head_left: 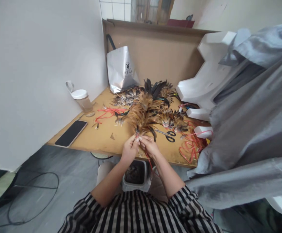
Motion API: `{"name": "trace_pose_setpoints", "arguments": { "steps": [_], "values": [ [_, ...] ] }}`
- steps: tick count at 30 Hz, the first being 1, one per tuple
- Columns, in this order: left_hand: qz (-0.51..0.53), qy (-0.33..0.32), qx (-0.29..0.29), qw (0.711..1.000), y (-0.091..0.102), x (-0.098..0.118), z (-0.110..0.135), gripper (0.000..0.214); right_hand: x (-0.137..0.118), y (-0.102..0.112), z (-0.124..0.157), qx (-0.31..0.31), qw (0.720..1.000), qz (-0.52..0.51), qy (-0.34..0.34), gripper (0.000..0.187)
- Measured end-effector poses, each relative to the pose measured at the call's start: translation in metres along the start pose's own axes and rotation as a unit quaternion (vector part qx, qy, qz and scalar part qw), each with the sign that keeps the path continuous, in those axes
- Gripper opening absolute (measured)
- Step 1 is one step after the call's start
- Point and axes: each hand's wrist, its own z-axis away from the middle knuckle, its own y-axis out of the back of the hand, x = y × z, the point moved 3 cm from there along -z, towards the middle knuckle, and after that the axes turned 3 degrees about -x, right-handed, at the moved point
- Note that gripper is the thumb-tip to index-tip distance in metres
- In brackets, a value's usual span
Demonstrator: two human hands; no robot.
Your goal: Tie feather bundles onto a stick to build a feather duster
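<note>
Pinching the narrow base of a long, plume-shaped bundle of golden-brown and black feathers [141, 113] between closed fingers of left hand [129, 149] and right hand [150, 146], just above the near part of a tan, flat-topped desk [104, 138]. Apparently at the binding step, with a thin, flat red strip [148, 157] trailing below the right hand. Likely calling next for a steady pinch on the quills and a taut wrap of the strip. Fanning full and fluffy away from the fingers, amber-brown, overlapping glossy dark plumes [153, 89] farther off, with black-handled metal scissors [168, 134] to the right.
</note>
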Motion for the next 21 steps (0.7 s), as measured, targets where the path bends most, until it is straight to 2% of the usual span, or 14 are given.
{"name": "trace_pose_setpoints", "arguments": {
  "steps": [3,6,10,13,16,21],
  "values": [
    [-0.110,-0.079,0.030,0.990,0.007,-0.007,-0.001,0.031,-0.008,-0.001,-0.001,0.047,0.990,0.127,0.043,0.032],
    [-0.209,-0.145,0.046,0.966,0.012,-0.010,-0.003,0.035,-0.014,-0.005,0.000,0.111,0.972,0.193,0.075,0.026],
    [-0.315,-0.206,0.049,0.925,0.014,-0.009,-0.005,0.038,-0.010,-0.012,0.000,0.149,0.963,0.209,0.078,0.024],
    [-0.371,-0.202,0.058,0.904,0.015,-0.007,-0.005,0.045,0.001,-0.015,-0.002,0.201,0.966,0.162,0.030,0.025],
    [-0.373,-0.173,0.064,0.909,0.017,-0.006,-0.003,0.056,0.006,-0.019,-0.004,0.224,0.969,0.106,0.000,0.025],
    [-0.253,-0.143,0.051,0.955,0.017,-0.002,0.001,0.064,0.003,-0.021,-0.002,0.247,0.967,0.062,-0.021,0.021]
  ]
}}
